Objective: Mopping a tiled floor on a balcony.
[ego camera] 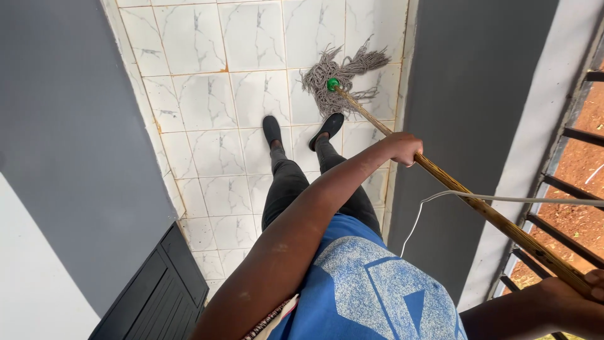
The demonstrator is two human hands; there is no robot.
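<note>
Mop (340,72) rests with its grey strands spread on the white tiled floor (214,101) just ahead of two black shoes (301,128), its wooden handle (453,186) gripped midway by the left hand (401,148) and near the top by the right hand (576,296).

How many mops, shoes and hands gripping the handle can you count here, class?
Mops: 1, grey strings, green socket, wooden handle
Black shoes: 2
Hands on the handle: 2, left hand, right hand
Total: 5
</note>
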